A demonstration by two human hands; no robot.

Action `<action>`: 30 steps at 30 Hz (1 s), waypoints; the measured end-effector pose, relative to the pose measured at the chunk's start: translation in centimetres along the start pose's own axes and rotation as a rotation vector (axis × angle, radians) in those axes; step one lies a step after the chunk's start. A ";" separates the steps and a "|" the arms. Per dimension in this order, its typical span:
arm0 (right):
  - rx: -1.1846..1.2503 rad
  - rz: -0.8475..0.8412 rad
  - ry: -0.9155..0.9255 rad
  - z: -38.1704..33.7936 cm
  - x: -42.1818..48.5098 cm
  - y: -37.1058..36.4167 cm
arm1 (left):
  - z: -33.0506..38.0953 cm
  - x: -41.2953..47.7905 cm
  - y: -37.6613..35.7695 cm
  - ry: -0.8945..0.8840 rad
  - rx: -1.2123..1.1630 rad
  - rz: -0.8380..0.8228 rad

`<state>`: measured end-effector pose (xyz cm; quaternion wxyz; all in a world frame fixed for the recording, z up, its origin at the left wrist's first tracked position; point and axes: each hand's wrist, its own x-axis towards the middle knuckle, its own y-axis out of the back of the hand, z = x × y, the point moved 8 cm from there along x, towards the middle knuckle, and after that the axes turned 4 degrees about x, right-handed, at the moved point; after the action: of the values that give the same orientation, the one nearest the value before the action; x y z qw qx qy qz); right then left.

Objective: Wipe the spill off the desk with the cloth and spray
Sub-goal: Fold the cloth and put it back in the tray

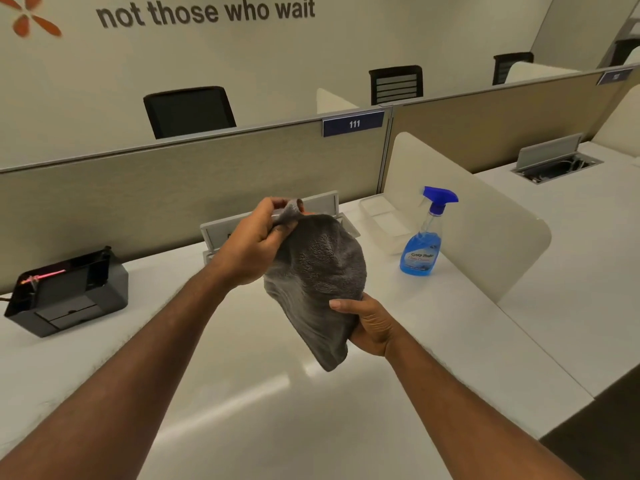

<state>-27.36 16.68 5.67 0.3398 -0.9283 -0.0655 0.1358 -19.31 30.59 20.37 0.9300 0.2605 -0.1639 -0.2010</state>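
The left hand [254, 245] pinches the upper edge of the grey cloth [317, 282] between thumb and fingers; the right hand [369, 323] cups and grips its lower part, so the cloth hangs in the air above the desk [242, 393], touching nothing else. This looks like bunching or folding the cloth ready for use. No spill shows on the white top, only glare, so where to wipe cannot be told. Next, one hand must free itself to reach the spray [424, 233], upright to the right, just beside the divider [467, 216]. A black tray [69, 292] sits far left, an open cable hatch [270, 216] behind the hands; neither blocks the reach
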 end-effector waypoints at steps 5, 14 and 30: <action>0.037 0.016 0.028 -0.2 -0.1 -0.7 | 1.3 0.0 0.4 0.007 0.030 0.032; 0.031 -0.016 0.073 -0.5 -0.2 -2.1 | 3.6 0.2 0.7 -0.104 -0.106 0.066; -0.049 0.062 0.225 -4.5 -1.2 -1.5 | 5.1 1.0 1.6 -0.068 -0.205 -0.027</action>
<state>-27.26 14.82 10.18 0.3178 -0.9473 -0.0014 0.0394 -20.08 29.31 25.57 0.9429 0.1590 -0.1703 -0.2381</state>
